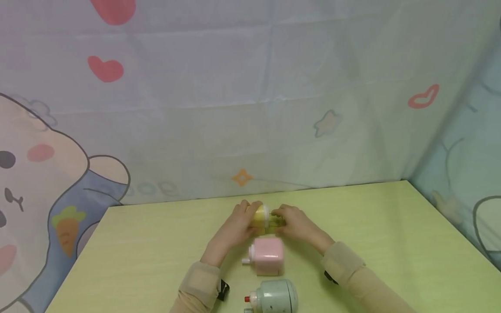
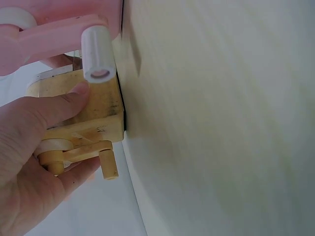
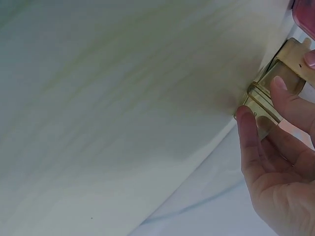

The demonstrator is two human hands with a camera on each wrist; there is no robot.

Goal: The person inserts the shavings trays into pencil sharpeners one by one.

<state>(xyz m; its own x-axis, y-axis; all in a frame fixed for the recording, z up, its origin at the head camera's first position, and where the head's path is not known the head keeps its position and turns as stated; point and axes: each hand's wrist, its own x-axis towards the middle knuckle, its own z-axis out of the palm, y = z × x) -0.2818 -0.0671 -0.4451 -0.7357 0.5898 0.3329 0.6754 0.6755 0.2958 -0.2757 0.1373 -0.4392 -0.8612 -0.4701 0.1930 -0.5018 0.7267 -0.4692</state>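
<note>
My left hand [image 1: 235, 224] grips a yellow hand-crank pencil sharpener [image 1: 257, 218] at the table's middle, thumb on its body. Its yellow crank handle [image 2: 108, 164] shows below that hand in the left wrist view. From the sharpener's right side sticks out a see-through yellowish shavings drawer [image 3: 269, 98]. My right hand [image 1: 300, 225] pinches this drawer between thumb and fingers. Just nearer to me than both hands stands a pink crank sharpener [image 1: 269, 256], its white handle knob [image 2: 98, 54] pointing left.
A grey-green crank sharpener [image 1: 275, 296] with a red tip on its left side stands at the near edge of the view, between the forearms. The pale yellow-green table [image 1: 372, 217] ends at a printed cloth backdrop [image 1: 219, 130] behind and at the right.
</note>
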